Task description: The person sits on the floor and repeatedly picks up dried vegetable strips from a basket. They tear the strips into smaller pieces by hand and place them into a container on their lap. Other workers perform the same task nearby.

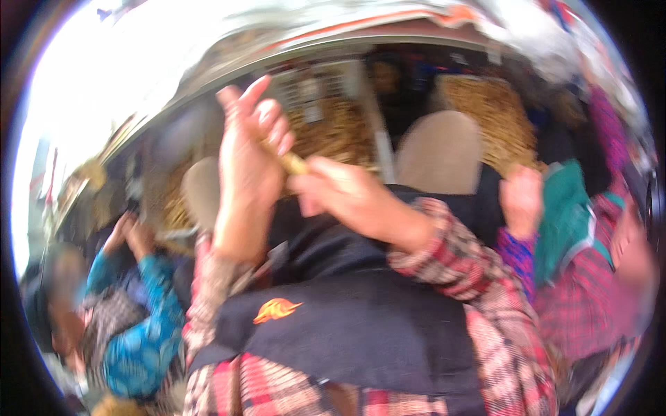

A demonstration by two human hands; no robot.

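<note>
Both hands on one slim yellow piece

The left hand (250, 152) has its fingers curled around the slim yellow piece (295, 163), thumb side raised toward 11 o'clock. The right hand (350, 199) grips the same piece lower down with bent fingers. The piece slants between the two hands, toward 11 o'clock from the centre of the view; motion blur hides its finer shape.

Beyond the hands, at 12 o'clock, a pale crate (383, 149) holds a heap of thin yellow-brown pieces. At 2 o'clock stands a rounded beige panel (442, 152), with a second heap (489, 114) behind it. Another beige panel (202, 188) stands at 9 o'clock, beside more yellow-brown pieces (177, 204). What carries the crate is hidden.

A long pale edge (229, 75) bows from 10 o'clock across 12, with white glare past it and crumpled clear plastic (534, 45) toward 1 o'clock. A dark apron (361, 333) fills 6 o'clock. At 8 o'clock sits a person in blue sleeves (149, 333); toward 4, another in red plaid (576, 305), beside a green cloth (560, 215).
</note>
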